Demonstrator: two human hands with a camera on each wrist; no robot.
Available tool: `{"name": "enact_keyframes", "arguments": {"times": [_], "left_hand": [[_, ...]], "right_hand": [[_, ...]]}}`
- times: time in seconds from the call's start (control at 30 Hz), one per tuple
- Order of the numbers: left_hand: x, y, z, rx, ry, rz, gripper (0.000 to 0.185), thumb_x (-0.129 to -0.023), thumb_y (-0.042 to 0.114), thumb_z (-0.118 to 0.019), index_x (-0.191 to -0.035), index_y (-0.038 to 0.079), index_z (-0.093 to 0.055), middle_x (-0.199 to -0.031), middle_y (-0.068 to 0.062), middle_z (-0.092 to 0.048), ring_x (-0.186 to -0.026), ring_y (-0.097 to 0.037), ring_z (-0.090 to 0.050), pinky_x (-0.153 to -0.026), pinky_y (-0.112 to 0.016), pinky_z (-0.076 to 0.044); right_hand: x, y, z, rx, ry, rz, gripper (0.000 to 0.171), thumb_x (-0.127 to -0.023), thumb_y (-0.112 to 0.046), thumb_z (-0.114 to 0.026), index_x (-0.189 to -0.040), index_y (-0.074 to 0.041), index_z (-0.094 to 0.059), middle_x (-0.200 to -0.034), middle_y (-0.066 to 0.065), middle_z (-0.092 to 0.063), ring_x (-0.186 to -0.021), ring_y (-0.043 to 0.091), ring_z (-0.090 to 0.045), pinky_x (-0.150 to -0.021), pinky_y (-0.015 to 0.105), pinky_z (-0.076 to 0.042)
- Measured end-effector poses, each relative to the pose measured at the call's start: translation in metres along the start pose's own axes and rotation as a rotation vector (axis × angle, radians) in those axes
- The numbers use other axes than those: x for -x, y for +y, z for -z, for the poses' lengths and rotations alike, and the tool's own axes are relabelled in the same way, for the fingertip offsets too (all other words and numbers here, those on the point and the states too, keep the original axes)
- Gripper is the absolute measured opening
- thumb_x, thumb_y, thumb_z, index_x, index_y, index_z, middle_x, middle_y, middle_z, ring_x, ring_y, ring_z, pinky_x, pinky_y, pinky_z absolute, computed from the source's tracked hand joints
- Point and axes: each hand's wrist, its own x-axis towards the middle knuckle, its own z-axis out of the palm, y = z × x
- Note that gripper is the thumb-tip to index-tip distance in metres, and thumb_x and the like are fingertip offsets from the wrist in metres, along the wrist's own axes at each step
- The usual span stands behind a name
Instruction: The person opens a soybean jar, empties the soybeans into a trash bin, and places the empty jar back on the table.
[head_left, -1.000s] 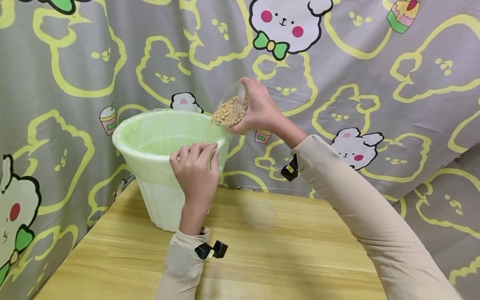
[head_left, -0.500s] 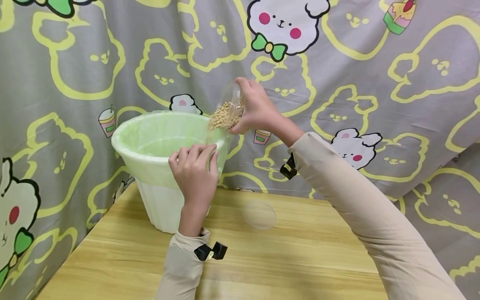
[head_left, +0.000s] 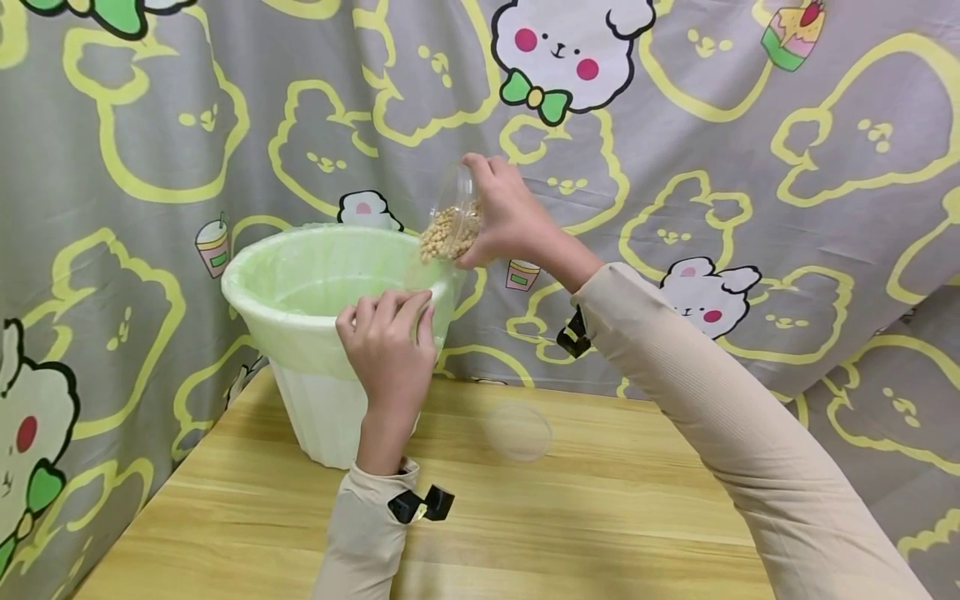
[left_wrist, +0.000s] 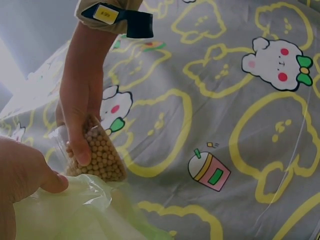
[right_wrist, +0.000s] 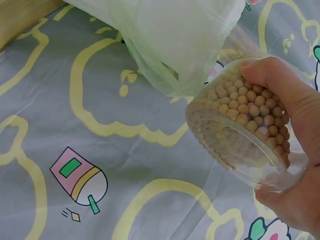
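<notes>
Right hand (head_left: 510, 221) raised, gripping tilted jar (head_left: 450, 221) of beans (head_left: 447, 236) over bin (head_left: 330, 333) rim. Left hand (head_left: 390, 350) curled, pinching bin's near rim and liner (head_left: 315, 275). Bin stands on desk (head_left: 585, 517).

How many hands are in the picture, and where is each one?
2. The left hand grips the near rim of the bin; the right hand holds a clear jar of beans tilted over the bin's far rim.

Your head view looks down and forward from above the table (head_left: 570, 508). The left wrist view looks up, close, past the bin (left_wrist: 75, 210). The right wrist view sits close under the jar (right_wrist: 240, 125). All share jar and bin.
</notes>
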Motion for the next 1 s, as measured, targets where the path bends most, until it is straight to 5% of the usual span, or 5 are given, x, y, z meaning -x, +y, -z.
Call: {"name": "enact_keyframes", "arguments": {"times": [1.0], "left_hand": [[0.000,0.000,0.000,-0.001,0.004,-0.003,0.010,-0.090,0.014,-0.077,-0.099,0.012,-0.082,-0.094,-0.005,-0.077,-0.087,-0.030,-0.061,-0.093,-0.050,-0.037]], "right_hand": [[-0.005,-0.013,-0.001,0.083,-0.047,0.077,0.127,-0.055,-0.029,-0.099,-0.157,-0.009,-0.026,-0.152,0.016,-0.039,-0.142,0.033,-0.035,-0.106,0.042,-0.048]]}}
